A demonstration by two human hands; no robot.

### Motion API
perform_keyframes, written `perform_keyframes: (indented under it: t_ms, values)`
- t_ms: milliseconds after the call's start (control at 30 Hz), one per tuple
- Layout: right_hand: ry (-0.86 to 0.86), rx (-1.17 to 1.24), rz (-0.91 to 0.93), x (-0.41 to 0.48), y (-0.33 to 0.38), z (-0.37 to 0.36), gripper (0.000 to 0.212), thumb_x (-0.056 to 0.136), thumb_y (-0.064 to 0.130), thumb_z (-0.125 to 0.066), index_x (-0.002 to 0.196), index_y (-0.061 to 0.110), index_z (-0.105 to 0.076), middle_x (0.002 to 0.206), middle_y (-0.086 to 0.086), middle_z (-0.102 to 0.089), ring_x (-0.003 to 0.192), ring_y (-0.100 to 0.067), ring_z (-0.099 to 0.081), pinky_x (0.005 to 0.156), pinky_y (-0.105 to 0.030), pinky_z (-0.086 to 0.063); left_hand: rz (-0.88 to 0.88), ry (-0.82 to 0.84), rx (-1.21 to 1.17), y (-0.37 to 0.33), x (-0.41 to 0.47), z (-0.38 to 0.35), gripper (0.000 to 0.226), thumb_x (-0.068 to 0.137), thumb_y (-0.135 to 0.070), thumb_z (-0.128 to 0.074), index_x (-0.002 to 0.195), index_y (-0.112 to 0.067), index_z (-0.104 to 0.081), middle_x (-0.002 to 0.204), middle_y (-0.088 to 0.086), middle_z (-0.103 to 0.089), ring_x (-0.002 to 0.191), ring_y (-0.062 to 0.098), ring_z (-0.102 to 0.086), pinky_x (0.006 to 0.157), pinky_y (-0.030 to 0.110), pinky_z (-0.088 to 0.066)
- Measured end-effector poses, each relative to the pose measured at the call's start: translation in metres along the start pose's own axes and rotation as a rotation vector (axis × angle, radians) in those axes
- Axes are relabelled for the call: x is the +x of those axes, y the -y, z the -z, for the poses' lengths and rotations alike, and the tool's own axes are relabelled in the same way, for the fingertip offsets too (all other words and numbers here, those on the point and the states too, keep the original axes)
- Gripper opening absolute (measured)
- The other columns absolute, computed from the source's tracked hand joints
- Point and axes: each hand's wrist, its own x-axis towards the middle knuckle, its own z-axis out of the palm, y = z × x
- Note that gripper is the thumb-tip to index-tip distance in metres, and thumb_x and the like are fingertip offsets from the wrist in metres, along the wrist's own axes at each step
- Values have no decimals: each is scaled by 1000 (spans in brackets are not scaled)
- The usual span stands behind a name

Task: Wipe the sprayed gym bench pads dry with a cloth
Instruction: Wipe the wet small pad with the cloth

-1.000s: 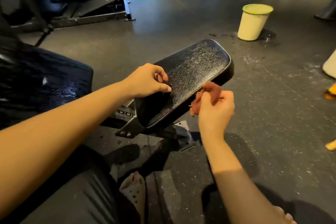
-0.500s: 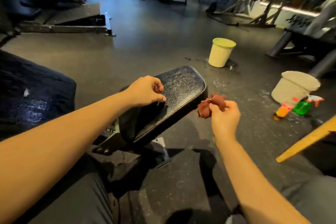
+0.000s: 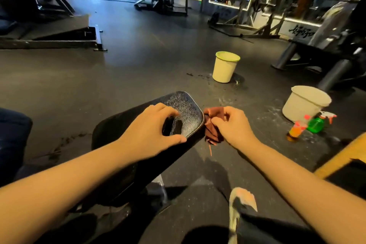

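Observation:
The black bench pad [image 3: 186, 109] lies in front of me, its far end speckled with spray droplets. My left hand [image 3: 150, 132] rests arched on the pad, fingertips on the wet top and thumb along the near right edge. Just off the pad's right corner, my right hand [image 3: 233, 127] pinches a bunched reddish-brown cloth [image 3: 213, 134]. The cloth hangs against the pad's right edge, with a loose thread dangling below.
A cream bucket with a green rim [image 3: 224, 69] stands on the wet floor beyond the pad. A white bucket [image 3: 305, 103], a green spray bottle [image 3: 316, 124] and an orange bottle [image 3: 296, 130] sit to the right. A yellow beam [image 3: 340, 156] crosses low right. Gym machines stand behind.
My view has lifted toward the gym. My left hand has slid further out along the pad and spread wider. My right hand has brought the cloth in against the pad's right corner.

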Motion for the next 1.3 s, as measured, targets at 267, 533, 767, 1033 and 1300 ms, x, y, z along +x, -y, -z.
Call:
perform_keyframes:
  t_ms: [267,533,767,1033,1300]
  values:
    - [238,-154,126,61,10,4,11,87,19,-74,80,16,-66,67,6,-60,57,-3,-51,55,-25,-40,27,-91,-19,-16,31,-17,84,73,-86,-53,136,-30,-59,133,-18,-56,121,1,-47,105,29,-42]
    - [411,-143,220,85,-1,8,8,80,8,-71,77,7,-63,64,1,-58,58,-12,-49,58,-31,-41,151,-68,15,-19,40,-21,100,67,-91,-52,142,-26,-59,143,-20,-52,130,-5,-42,108,19,-32]
    - [458,-176,274,143,12,-28,17,86,10,-67,73,16,-59,70,1,-62,65,-13,-56,56,-31,-40,217,-67,-50,-23,41,-14,89,67,-89,-59,134,-33,-65,136,-31,-54,130,-10,-46,113,27,-39]
    - [663,-16,352,139,-3,-1,4,82,8,-72,81,10,-69,66,-3,-62,62,-9,-54,61,-29,-43,262,-34,-78,-21,43,-11,75,69,-79,-68,133,-39,-65,138,-34,-52,132,-11,-46,113,27,-39]
    - [596,-143,334,179,8,-41,3,86,12,-71,86,12,-67,67,9,-64,65,-7,-57,58,-26,-43,242,-73,-151,-20,43,-12,56,76,-62,-74,126,-37,-68,135,-24,-60,131,2,-53,112,29,-41]
